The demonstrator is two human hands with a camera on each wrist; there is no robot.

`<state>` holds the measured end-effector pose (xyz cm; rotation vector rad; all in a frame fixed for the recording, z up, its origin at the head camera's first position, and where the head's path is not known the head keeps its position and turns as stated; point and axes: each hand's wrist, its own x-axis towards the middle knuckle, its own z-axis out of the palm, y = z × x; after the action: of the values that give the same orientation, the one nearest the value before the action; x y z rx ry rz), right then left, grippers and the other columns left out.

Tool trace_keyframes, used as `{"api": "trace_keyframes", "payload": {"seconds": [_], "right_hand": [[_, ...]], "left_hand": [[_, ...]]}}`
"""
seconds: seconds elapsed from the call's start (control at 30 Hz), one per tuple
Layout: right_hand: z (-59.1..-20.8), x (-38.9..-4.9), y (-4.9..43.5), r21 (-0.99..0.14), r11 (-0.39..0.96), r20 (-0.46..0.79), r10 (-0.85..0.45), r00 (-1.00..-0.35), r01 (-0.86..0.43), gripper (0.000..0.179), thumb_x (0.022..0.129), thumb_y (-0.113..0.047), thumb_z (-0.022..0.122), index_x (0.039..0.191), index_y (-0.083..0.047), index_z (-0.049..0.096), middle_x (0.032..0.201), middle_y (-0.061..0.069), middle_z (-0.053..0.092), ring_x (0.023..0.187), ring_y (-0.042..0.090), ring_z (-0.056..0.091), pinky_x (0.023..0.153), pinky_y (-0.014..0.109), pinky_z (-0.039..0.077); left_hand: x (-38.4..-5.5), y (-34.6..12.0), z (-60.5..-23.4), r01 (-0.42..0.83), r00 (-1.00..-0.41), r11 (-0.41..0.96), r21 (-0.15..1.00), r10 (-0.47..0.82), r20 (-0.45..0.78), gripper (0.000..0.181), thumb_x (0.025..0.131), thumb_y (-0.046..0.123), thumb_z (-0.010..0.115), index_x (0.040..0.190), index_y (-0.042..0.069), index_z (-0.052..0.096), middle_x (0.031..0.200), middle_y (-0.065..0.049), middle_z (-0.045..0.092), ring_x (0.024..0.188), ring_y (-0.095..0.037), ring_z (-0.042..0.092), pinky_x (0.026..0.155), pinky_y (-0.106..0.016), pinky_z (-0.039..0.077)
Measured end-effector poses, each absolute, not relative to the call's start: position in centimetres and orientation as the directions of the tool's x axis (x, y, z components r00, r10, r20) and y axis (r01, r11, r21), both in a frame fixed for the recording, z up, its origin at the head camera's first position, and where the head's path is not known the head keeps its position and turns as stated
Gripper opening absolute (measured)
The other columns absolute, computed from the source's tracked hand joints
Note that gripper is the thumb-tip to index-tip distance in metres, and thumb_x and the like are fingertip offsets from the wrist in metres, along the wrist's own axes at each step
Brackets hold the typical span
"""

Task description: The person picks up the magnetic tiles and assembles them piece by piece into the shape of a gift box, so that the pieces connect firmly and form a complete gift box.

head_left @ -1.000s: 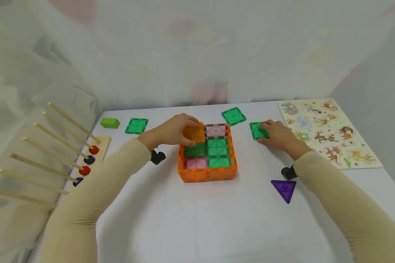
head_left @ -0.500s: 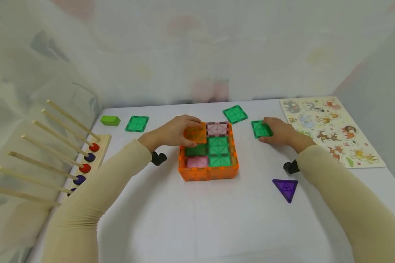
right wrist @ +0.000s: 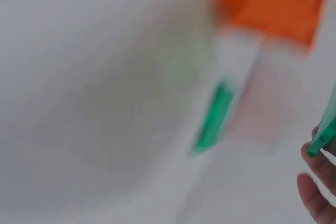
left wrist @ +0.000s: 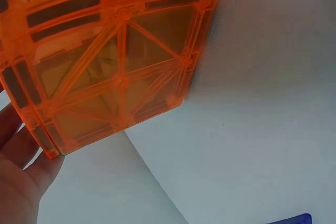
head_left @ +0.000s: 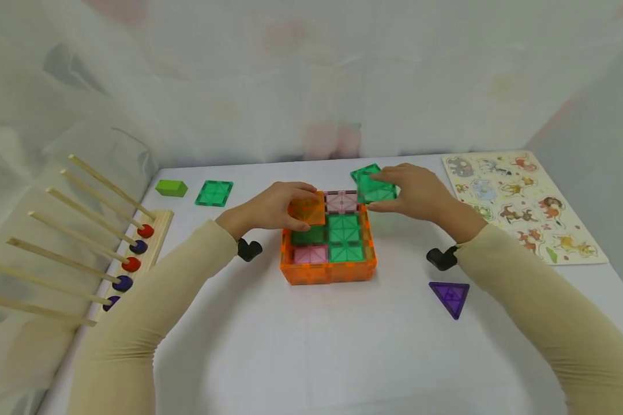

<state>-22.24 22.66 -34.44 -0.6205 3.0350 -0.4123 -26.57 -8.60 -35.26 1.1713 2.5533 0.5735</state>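
Observation:
Near the table's middle stands an open box of translucent orange magnetic tiles (head_left: 328,274), with green and pink square tiles inside. At its back left corner, my left hand (head_left: 267,208) grips an orange square magnetic tile (head_left: 312,210); whether that tile is joined to the box I cannot tell. In the left wrist view, fingers (left wrist: 43,174) touch an orange corner. A green square magnetic tile (head_left: 376,188) is pinched in my right hand (head_left: 423,195), raised by the box's back right corner. The right wrist view is blurred, with this tile edge-on (right wrist: 324,134).
Behind the held green tile lies another green tile (head_left: 364,171), partly covered. A third green tile (head_left: 214,193) and a green block (head_left: 171,188) lie back left. Wooden pegs with beads (head_left: 130,264) stand left. A purple triangle (head_left: 450,297) and an animal puzzle board (head_left: 519,202) are right.
My right hand has lifted the green tile off the table and carried it left to the box's back right corner. The left hand stays at the orange tile.

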Motion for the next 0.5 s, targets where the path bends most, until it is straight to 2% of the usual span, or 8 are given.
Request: {"api": "trace_keyframes", "payload": {"seconds": [0.1, 0.17, 0.33, 0.5], "right_hand": [[-33.5, -21.8, 19.7, -0.215, 0.842, 0.033, -0.501, -0.865, -0.496, 0.072, 0.080, -0.060, 0.067, 0.137, -0.019, 0.056, 0.142, 0.014, 0.051, 0.132, 0.036, 0.045, 0.107, 0.058, 0.035], [-33.5, -21.7, 18.5, -0.174, 0.831, 0.027, -0.532, -0.846, -0.528, 0.071, 0.079, -0.062, 0.067, 0.135, -0.019, 0.057, 0.141, 0.014, 0.052, 0.131, 0.036, 0.046, 0.107, 0.057, 0.037], [-34.5, -21.6, 17.6, -0.133, 0.842, 0.015, -0.526, -0.850, -0.523, 0.070, 0.078, -0.061, 0.068, 0.133, -0.018, 0.060, 0.136, 0.014, 0.057, 0.129, 0.035, 0.049, 0.107, 0.051, 0.040], [-34.9, -21.7, 17.6, -0.132, 0.833, 0.018, -0.540, -0.842, -0.537, 0.071, 0.079, -0.061, 0.067, 0.133, -0.015, 0.059, 0.130, 0.011, 0.060, 0.124, 0.034, 0.052, 0.105, 0.050, 0.042]], "left_hand": [[-26.5, -8.5, -35.4, 0.664, -0.629, 0.584, 0.467, 0.774, -0.072, 0.057, 0.081, 0.031, 0.076, 0.132, 0.014, 0.059, 0.144, -0.005, 0.047, 0.135, -0.025, 0.041, 0.112, -0.042, 0.036], [-26.5, -8.4, -35.6, 0.671, -0.620, 0.572, 0.472, 0.782, -0.066, 0.057, 0.081, 0.032, 0.075, 0.132, 0.013, 0.058, 0.145, -0.005, 0.047, 0.135, -0.025, 0.041, 0.112, -0.042, 0.036], [-26.6, -7.9, -35.9, 0.680, -0.606, 0.549, 0.485, 0.794, -0.048, 0.058, 0.081, 0.033, 0.075, 0.132, 0.012, 0.058, 0.144, -0.006, 0.047, 0.135, -0.025, 0.042, 0.112, -0.042, 0.036], [-26.8, -7.7, -36.0, 0.685, -0.604, 0.546, 0.482, 0.796, -0.044, 0.058, 0.081, 0.033, 0.076, 0.132, 0.012, 0.058, 0.145, -0.006, 0.047, 0.135, -0.025, 0.042, 0.113, -0.042, 0.035]]}}
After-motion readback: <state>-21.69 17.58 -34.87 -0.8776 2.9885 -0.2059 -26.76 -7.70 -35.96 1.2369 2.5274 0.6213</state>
